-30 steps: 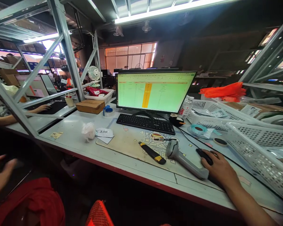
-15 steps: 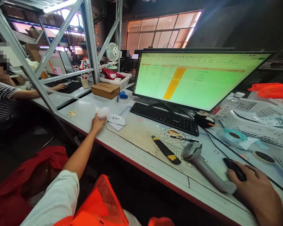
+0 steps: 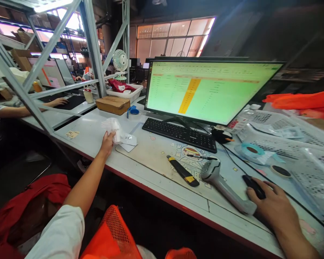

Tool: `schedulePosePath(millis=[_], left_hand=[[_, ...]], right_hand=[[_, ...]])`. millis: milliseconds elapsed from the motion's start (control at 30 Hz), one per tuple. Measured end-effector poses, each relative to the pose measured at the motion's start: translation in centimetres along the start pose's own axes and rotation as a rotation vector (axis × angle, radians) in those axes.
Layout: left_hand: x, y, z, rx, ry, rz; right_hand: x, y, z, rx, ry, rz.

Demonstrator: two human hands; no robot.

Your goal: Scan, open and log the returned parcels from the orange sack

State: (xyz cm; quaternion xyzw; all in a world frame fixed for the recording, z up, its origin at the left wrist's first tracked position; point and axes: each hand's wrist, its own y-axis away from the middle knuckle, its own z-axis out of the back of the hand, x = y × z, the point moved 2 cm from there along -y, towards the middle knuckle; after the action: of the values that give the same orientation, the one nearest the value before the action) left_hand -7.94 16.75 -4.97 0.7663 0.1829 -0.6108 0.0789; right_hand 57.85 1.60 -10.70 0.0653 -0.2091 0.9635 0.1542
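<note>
My left hand (image 3: 108, 142) is closed on a whitish, translucent plastic-wrapped item (image 3: 113, 128), held up over the desk's left part. What is inside the wrap I cannot make out. Just right of it lies a white label card (image 3: 129, 139) with dark printed characters, partly hidden by the wrapped item. My right hand (image 3: 277, 205) rests over a black computer mouse (image 3: 255, 187), fingers curved round it. Beside that hand a grey barcode scanner (image 3: 226, 187) lies on the desk mat, and a black-and-yellow utility knife (image 3: 183, 170) is left of the scanner.
A monitor (image 3: 205, 90) showing a spreadsheet stands behind a black keyboard (image 3: 178, 133). A cardboard box (image 3: 113, 104) and blue tape (image 3: 133, 112) sit at the back left. White baskets (image 3: 275, 124) and a tape roll (image 3: 251, 151) fill the right. A metal frame (image 3: 90, 46) separates a co-worker's arm (image 3: 29, 109).
The wrapped item in my left hand has turned and shows larger and more upright. The whole view has shifted, so the desk things appear further left. My right hand stays on the mouse.
</note>
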Motion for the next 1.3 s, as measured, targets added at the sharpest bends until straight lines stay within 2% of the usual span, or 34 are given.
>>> schedulePosePath(millis=[100, 167, 233, 400, 533, 633, 767, 900, 1000, 1100, 1200, 1300], left_hand=[[0.1, -0.3, -1.4, 0.072, -0.178, -0.055], [0.1, -1.1, -2.0, 0.053, -0.316, -0.103], [0.2, -2.0, -2.6, 0.042, -0.367, -0.119], [0.4, -2.8, -5.1, 0.146, -0.193, -0.008], [0.4, -2.0, -8.9, 0.263, 0.048, 0.089], [0.2, -1.5, -12.1, 0.308, 0.146, 0.077], [0.4, -0.8, -15.7, 0.483, 0.059, 0.055], [1.8, 0.1, -17.8, 0.728, -0.17, 0.026], [3.1, 0.6, -18.5, 0.893, -0.4, -0.015], [3.2, 0.1, -18.4, 0.942, -0.614, -0.065], [2.0, -2.1, -17.0, 0.927, -0.746, -0.025], [0.4, -5.4, -13.8, 0.778, -0.915, 0.006]], right_hand=[[0.6, 0.1, 0.6, 0.016, -0.061, -0.017], [0.6, 0.0, 0.7, 0.007, -0.074, -0.04], [0.3, 0.0, 0.6, 0.0, -0.08, -0.043], [-0.7, -0.1, -0.2, -0.032, -0.068, 0.009], [-1.2, -0.3, -0.8, -0.067, -0.057, 0.021], [-1.2, -0.3, -0.8, -0.077, -0.057, 0.021], [-1.0, -0.3, -0.4, -0.08, -0.049, 0.014], [-0.9, -0.2, -0.2, -0.101, -0.075, 0.022], [-0.9, -0.2, -0.2, -0.114, -0.093, 0.021], [-0.9, 0.0, -0.2, -0.113, -0.078, 0.024], [-1.0, 0.1, -0.1, -0.095, -0.045, 0.015], [-1.2, 0.2, -0.3, -0.078, -0.018, 0.009]])
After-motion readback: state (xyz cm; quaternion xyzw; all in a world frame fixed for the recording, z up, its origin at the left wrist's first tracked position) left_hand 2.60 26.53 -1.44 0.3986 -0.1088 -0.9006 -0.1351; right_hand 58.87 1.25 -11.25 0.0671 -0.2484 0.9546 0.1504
